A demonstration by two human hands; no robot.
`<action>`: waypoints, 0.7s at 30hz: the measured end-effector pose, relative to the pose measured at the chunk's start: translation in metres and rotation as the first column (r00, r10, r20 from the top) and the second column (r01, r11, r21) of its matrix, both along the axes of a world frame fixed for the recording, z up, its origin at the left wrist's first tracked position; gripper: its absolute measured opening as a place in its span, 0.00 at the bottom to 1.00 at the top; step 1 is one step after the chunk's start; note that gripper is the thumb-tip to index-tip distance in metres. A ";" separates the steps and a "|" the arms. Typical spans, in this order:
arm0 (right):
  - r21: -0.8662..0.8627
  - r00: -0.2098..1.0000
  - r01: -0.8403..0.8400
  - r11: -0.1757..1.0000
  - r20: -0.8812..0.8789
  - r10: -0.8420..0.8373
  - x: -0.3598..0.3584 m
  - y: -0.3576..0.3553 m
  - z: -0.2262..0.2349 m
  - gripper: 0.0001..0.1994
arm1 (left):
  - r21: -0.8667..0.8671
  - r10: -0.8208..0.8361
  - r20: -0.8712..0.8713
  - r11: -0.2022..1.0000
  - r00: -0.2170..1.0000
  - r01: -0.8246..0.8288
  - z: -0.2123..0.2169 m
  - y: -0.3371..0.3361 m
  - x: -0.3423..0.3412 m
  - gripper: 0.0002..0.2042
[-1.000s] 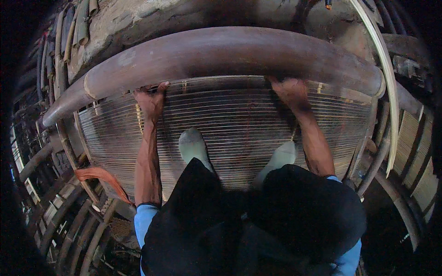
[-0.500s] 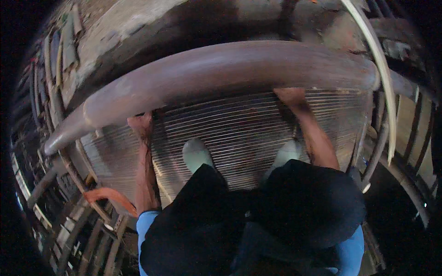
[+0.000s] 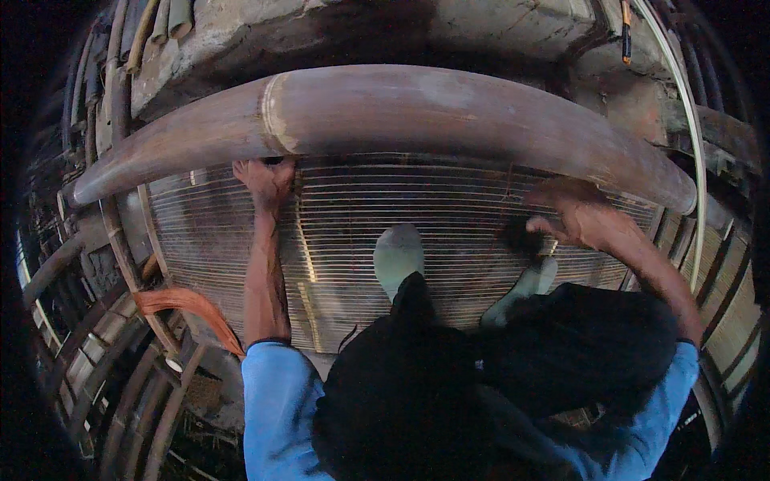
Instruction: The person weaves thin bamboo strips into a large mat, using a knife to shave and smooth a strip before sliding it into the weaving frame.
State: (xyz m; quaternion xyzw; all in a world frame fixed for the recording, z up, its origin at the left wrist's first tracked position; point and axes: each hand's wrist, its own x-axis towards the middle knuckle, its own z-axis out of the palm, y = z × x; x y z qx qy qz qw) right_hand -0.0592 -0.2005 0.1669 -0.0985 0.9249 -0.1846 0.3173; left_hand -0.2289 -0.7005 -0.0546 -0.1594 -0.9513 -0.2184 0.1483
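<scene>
The person stands on a panel of thin parallel tubes (image 3: 449,204), a ribbed, metallic surface whose lines run left to right and fill the middle of the view. The space around it is dark and crowded: a rough grey wall (image 3: 497,32) rises behind, and curved pipes (image 3: 120,377) sweep round the left and lower left. A pale thin hose (image 3: 696,160) arcs down the right side and an orange hose (image 3: 188,309) lies at the lower left.

One big rusty pipe (image 3: 449,112) crosses above the panel. Its long axis runs left to right, level with the tube lines, and a weld ring shows on it left of the middle. It lies just above both hands, between the wall and the tubes.

Two hands are in view. The left hand (image 3: 265,180) presses against the tube panel right under the big pipe, fingers spread and reaching up to the pipe's lower edge, holding nothing loose. The right hand (image 3: 573,216) hovers near the pipe's right part with fingers curled; a small dark thing (image 3: 521,239) sits at them, too blurred to tell what it is or whether it is gripped.

Two pale shoes (image 3: 399,255) rest on the tubes below the hands, and both sleeves (image 3: 277,409) are blue.
</scene>
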 end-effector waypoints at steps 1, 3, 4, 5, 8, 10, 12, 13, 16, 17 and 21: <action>-0.042 0.968 -0.124 0.991 0.216 0.130 -0.019 -0.014 0.014 0.23 | -0.078 0.050 0.031 0.996 0.998 -0.047 -0.003 -0.014 0.001 0.38; -0.076 0.873 -0.224 0.972 0.427 0.235 -0.031 -0.032 0.026 0.23 | -0.191 0.100 0.112 0.979 0.989 -0.078 -0.008 -0.017 -0.002 0.43; -0.131 0.891 -0.161 0.978 0.407 0.201 -0.031 -0.037 0.023 0.24 | -0.211 0.102 0.137 0.975 0.985 -0.071 -0.010 -0.014 -0.003 0.44; -0.190 0.906 -0.101 0.977 0.387 0.169 -0.032 -0.045 0.017 0.25 | -0.240 0.109 0.171 0.969 0.979 -0.065 -0.009 -0.015 0.000 0.45; -0.058 0.998 0.013 0.998 0.066 -0.009 -0.047 -0.094 -0.018 0.23 | -0.317 0.163 0.291 0.946 0.943 -0.066 -0.005 0.010 -0.003 0.44; -0.018 0.989 0.126 0.992 -0.076 -0.127 -0.061 -0.128 -0.056 0.20 | -0.260 0.065 0.168 0.965 0.984 -0.019 -0.004 0.009 -0.005 0.45; 0.029 0.986 0.110 0.994 -0.126 -0.106 -0.067 -0.149 -0.088 0.19 | -0.273 0.065 0.170 0.962 0.983 -0.017 -0.002 0.006 -0.007 0.44; 0.116 0.916 0.102 0.988 -0.397 -0.048 -0.065 -0.159 -0.105 0.18 | -0.270 0.064 0.175 0.963 0.982 -0.015 -0.002 0.002 -0.006 0.43; -0.025 0.721 0.158 0.987 -0.680 -0.133 -0.053 -0.163 -0.157 0.17 | -0.262 0.061 0.186 0.965 0.981 -0.011 0.000 -0.006 -0.005 0.40; -0.243 0.659 0.177 0.954 -0.691 -0.298 -0.052 -0.160 -0.167 0.16 | -0.257 0.060 0.186 0.966 0.981 -0.011 0.000 -0.007 -0.004 0.39; -0.482 0.674 0.380 0.790 -0.440 -0.593 -0.050 -0.162 -0.190 0.17 | -0.265 0.056 0.216 0.964 0.975 0.003 0.002 -0.004 0.008 0.36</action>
